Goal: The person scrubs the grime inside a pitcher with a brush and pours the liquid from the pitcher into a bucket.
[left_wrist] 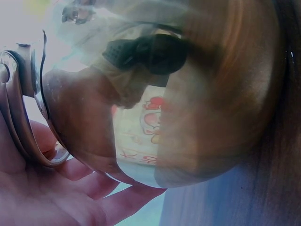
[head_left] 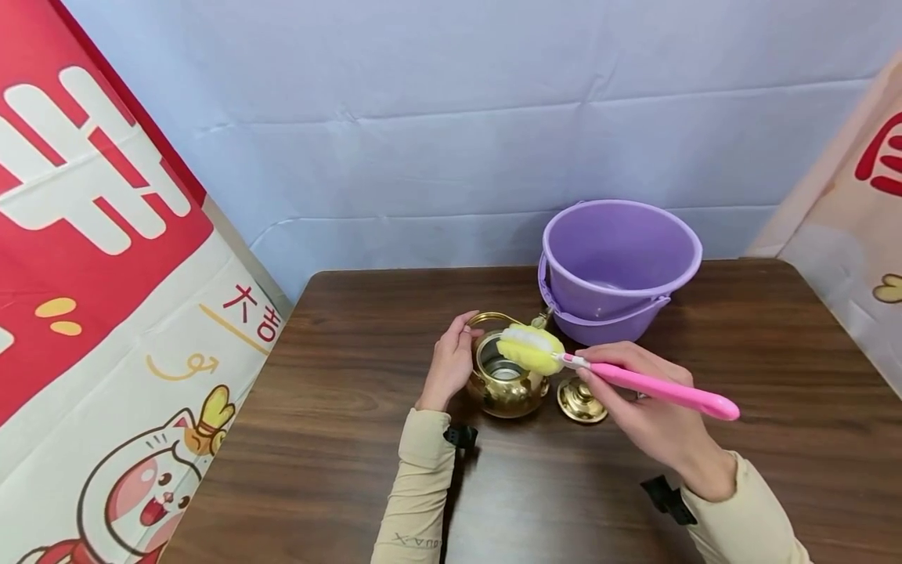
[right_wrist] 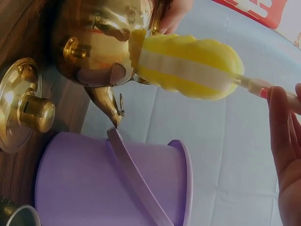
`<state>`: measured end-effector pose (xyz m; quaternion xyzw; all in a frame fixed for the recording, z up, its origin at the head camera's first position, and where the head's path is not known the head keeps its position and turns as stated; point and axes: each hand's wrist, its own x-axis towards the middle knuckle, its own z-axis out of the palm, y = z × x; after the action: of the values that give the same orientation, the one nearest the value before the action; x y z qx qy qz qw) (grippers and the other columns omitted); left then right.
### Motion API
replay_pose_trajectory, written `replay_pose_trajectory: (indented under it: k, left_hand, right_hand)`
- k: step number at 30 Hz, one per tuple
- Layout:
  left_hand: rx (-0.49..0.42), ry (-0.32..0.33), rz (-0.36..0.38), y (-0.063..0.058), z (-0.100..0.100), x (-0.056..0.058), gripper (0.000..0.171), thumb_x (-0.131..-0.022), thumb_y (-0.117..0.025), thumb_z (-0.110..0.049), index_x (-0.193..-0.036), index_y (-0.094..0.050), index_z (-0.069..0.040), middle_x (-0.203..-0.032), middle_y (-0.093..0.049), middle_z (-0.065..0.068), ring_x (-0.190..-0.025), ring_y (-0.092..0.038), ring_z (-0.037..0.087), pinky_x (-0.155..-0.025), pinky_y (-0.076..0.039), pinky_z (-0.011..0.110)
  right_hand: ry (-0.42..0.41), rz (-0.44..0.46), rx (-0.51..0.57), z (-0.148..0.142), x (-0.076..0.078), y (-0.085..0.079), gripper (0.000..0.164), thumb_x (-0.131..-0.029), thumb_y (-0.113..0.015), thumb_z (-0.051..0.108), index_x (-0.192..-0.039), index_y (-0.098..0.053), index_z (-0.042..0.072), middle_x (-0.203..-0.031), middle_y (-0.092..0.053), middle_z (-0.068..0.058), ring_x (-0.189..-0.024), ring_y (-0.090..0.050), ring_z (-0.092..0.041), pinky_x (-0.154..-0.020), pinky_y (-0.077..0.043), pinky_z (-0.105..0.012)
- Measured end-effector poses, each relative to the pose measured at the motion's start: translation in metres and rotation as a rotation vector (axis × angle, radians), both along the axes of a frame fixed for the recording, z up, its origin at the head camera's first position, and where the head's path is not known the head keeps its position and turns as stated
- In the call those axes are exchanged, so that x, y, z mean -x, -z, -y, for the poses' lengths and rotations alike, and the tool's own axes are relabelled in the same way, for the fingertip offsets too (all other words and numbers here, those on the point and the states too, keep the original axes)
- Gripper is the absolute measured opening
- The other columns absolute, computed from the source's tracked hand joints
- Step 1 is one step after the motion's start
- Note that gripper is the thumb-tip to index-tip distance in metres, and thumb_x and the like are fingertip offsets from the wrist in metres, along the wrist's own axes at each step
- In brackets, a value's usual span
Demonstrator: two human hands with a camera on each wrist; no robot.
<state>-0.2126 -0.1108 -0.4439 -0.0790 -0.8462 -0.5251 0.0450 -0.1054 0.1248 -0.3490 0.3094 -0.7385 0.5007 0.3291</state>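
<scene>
A round brass teapot [head_left: 509,398] stands on the table without its lid, its mouth facing up. My left hand [head_left: 451,364] holds it at the left; in the left wrist view, fingers [left_wrist: 127,200] lie against its side and around the metal handle [left_wrist: 19,117]. My right hand [head_left: 662,431] grips the pink handle of a sponge bottle brush [head_left: 662,388]. The brush's yellow-and-white sponge head [right_wrist: 188,66] hovers at the teapot's mouth, partly in front of it. Just right of the pot lies the brass lid [head_left: 581,403], knob up.
A purple bucket [head_left: 585,291] stands behind the teapot on the right, its handle hanging down in front, close to the spout [right_wrist: 104,104]. A small metal cup-like rim [right_wrist: 28,217] shows at the right wrist view's corner. The wooden table [head_left: 338,439] ends at a pale cloth backdrop [head_left: 423,172].
</scene>
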Motion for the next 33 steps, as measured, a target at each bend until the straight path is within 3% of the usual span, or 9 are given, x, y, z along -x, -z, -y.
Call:
replay_pose_trajectory:
  k: [12,20,27,33]
  left_hand:
    - [0.009,-0.007,0.005,0.002,0.003,0.000,0.039,-0.106,-0.029,-0.017,-0.139,-0.050,-0.014,-0.119,-0.068,0.016,-0.122,-0.057,0.029,-0.105,-0.041,0.046]
    - [0.012,-0.011,-0.005,0.002,0.002,-0.001,0.039,-0.106,-0.030,-0.016,-0.139,-0.050,-0.011,-0.117,-0.069,0.015,-0.120,-0.059,0.029,-0.104,-0.042,0.046]
    - [0.012,-0.007,-0.002,0.002,0.002,0.000,0.039,-0.106,-0.030,-0.017,-0.139,-0.050,-0.012,-0.118,-0.069,0.015,-0.120,-0.059,0.029,-0.102,-0.043,0.046]
    - [0.022,-0.004,-0.007,0.002,0.002,0.001,0.039,-0.106,-0.029,-0.018,-0.139,-0.050,-0.016,-0.118,-0.069,0.013,-0.120,-0.059,0.027,-0.100,-0.044,0.044]
  right_hand:
    - [-0.005,0.053,-0.042,0.005,0.011,0.009,0.037,-0.065,-0.075,-0.018,-0.092,-0.073,0.007,-0.084,-0.071,-0.005,-0.075,-0.060,0.001,-0.068,-0.046,-0.009]
    - [0.057,0.166,-0.158,0.010,0.012,0.010,0.024,-0.077,-0.075,-0.004,-0.094,-0.073,0.013,-0.086,-0.071,0.006,-0.075,-0.058,0.003,-0.070,-0.044,-0.009]
    - [0.101,0.157,-0.237,0.023,0.016,0.010,0.015,-0.078,-0.074,-0.001,-0.090,-0.073,0.008,-0.084,-0.070,0.005,-0.075,-0.058,-0.002,-0.071,-0.043,-0.008]
    - [0.113,0.104,-0.241,0.032,0.020,0.011,0.016,-0.076,-0.075,-0.004,-0.090,-0.074,0.004,-0.084,-0.070,0.002,-0.073,-0.059,-0.004,-0.070,-0.045,-0.008]
